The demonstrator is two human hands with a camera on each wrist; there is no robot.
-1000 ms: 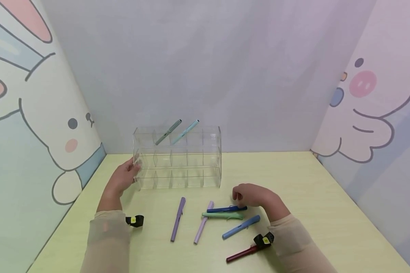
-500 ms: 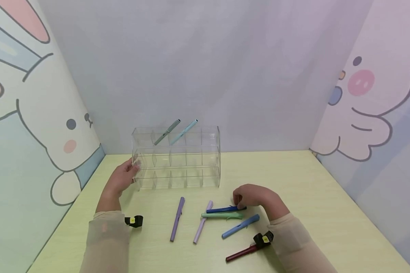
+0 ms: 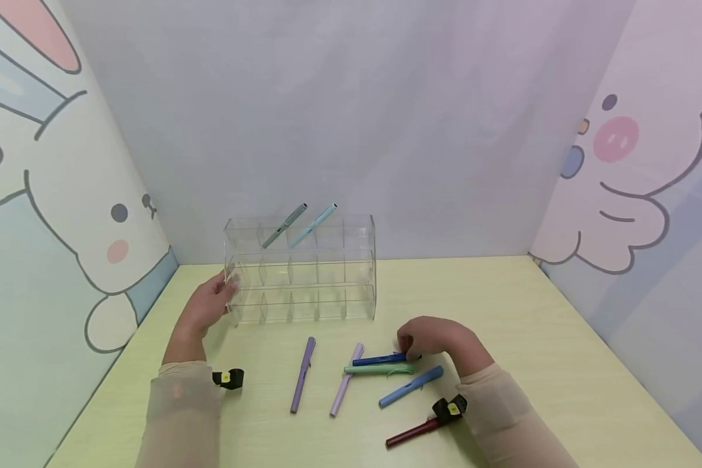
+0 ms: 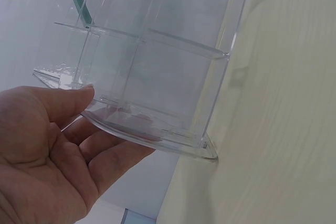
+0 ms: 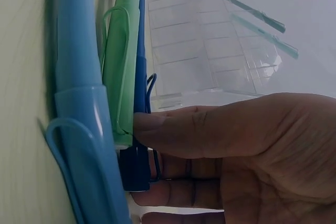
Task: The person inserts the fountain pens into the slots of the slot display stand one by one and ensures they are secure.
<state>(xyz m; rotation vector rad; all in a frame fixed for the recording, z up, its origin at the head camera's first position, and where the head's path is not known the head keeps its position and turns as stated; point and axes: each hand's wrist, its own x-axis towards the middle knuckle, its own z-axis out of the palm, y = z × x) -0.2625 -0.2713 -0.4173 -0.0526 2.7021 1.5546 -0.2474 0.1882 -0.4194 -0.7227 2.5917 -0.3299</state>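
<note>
My left hand (image 3: 208, 304) grips the left side wall of a clear acrylic pen rack (image 3: 304, 286), thumb inside and fingers outside in the left wrist view. A grey-green pen (image 3: 284, 226) and a pale blue pen (image 3: 313, 226) lean in its top row. My right hand (image 3: 435, 338) pinches the capped end of a dark blue pen (image 3: 380, 359) between thumb and fingers. Right beside that pen lies a light green pen (image 5: 122, 61), both crossing over a lilac pen (image 3: 342, 390). A light blue pen (image 5: 84, 103) lies nearer the right wrist camera.
A purple pen (image 3: 303, 375) lies on the table (image 3: 257, 435) left of the lilac one. Near the right sleeve is a dark red pen (image 3: 412, 433), partly hidden by the wrist camera (image 3: 449, 409). Printed panels flank the table, and a grey backdrop (image 3: 351, 130) stands behind the rack.
My right thumb and fingers have closed on the dark blue pen's capped end. The left hand keeps its hold on the rack; the whole head view has shifted slightly.
</note>
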